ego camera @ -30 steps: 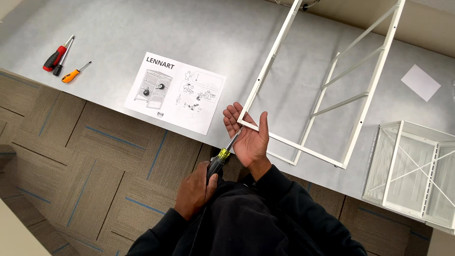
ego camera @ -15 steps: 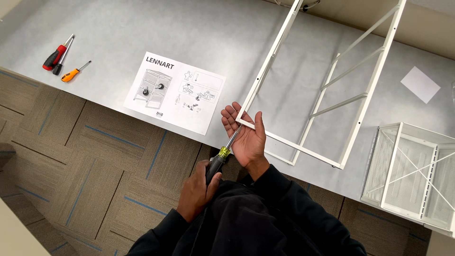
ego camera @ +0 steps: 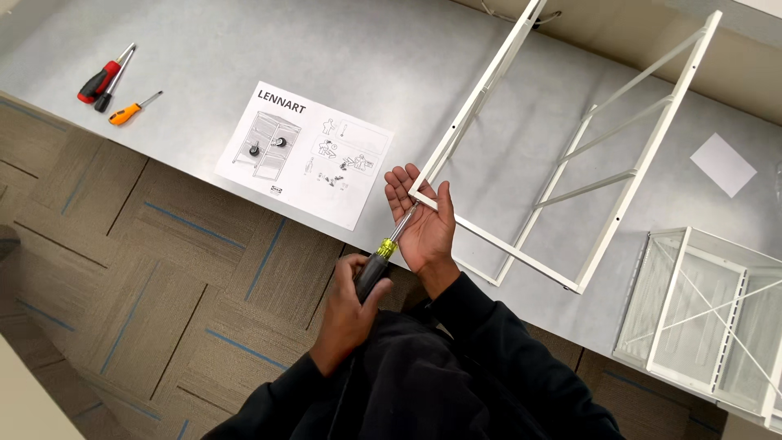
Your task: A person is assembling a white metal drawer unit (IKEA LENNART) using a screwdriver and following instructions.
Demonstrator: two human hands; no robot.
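Nearest the camera, the left hand (ego camera: 346, 314) is clenched around the black-and-yellow handle of a screwdriver (ego camera: 383, 257), its shaft angled up toward the corner of a white metal frame (ego camera: 562, 175). The right hand (ego camera: 423, 224) lies open, palm up, cupped under that corner where it overhangs the edge of the grey sheet (ego camera: 244, 49), apparently steadying it for the tip. Just left lies an assembly instruction sheet (ego camera: 305, 155). Farther off, spare screwdrivers (ego camera: 110, 85) rest at the sheet's left end, and a white wire basket (ego camera: 709, 318) sits at the right.
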